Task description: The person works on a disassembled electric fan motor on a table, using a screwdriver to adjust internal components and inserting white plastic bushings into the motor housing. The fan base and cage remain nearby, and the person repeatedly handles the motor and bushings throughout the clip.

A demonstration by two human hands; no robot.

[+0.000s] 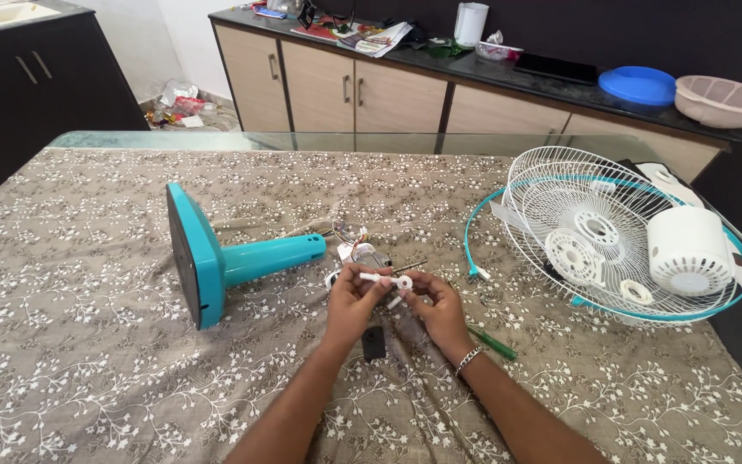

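Both my hands meet at the middle of the table over a small white plastic part [386, 279] with a ring at one end. My left hand [349, 302] pinches its left end and my right hand [435, 308] holds the ring end. Just beyond them lies the fan's motor assembly with loose wires [355, 245]. A teal fan base with its stem [216, 258] lies on its side to the left. A small black piece [374, 342] sits on the cloth under my wrists.
White wire fan guards [577, 202] with a teal rim, a white motor cover [689, 251] and white round parts [571, 255] lie at the right. A green-handled screwdriver [491, 343] rests by my right wrist. The floral tablecloth [88, 344] covers a glass table; a cluttered counter [560, 82] stands behind.
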